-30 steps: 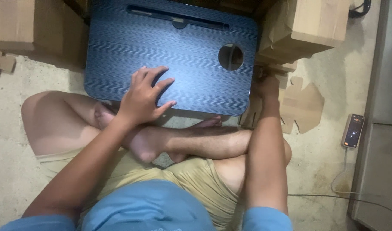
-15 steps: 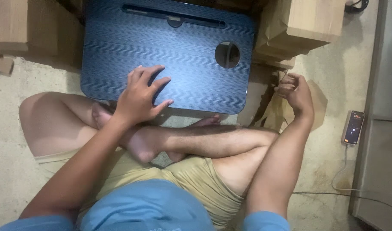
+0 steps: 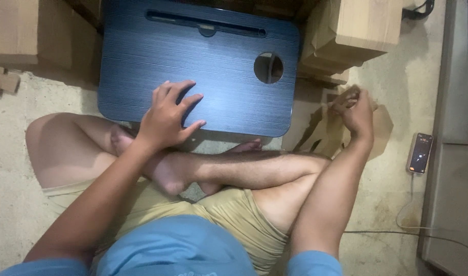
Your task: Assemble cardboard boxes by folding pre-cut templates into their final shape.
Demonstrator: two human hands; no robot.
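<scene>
I sit cross-legged on the floor in front of a dark blue lap table (image 3: 213,66) with a round hole and a long slot near its far edge. My left hand (image 3: 167,115) rests flat on the table's near edge, fingers spread, holding nothing. My right hand (image 3: 354,110) is out to the right of the table, fingers pinched on the top edge of a piece of brown cardboard (image 3: 336,130) that lies on the floor there.
A cardboard box (image 3: 356,30) stands at the table's far right corner, another box (image 3: 19,30) at the far left. A phone (image 3: 420,153) with a cable lies on the floor at the right, beside a grey cabinet edge (image 3: 448,194).
My right hand came out from beside the table and moved right and towards me, taking hold of the cardboard piece. The left hand stayed on the table.
</scene>
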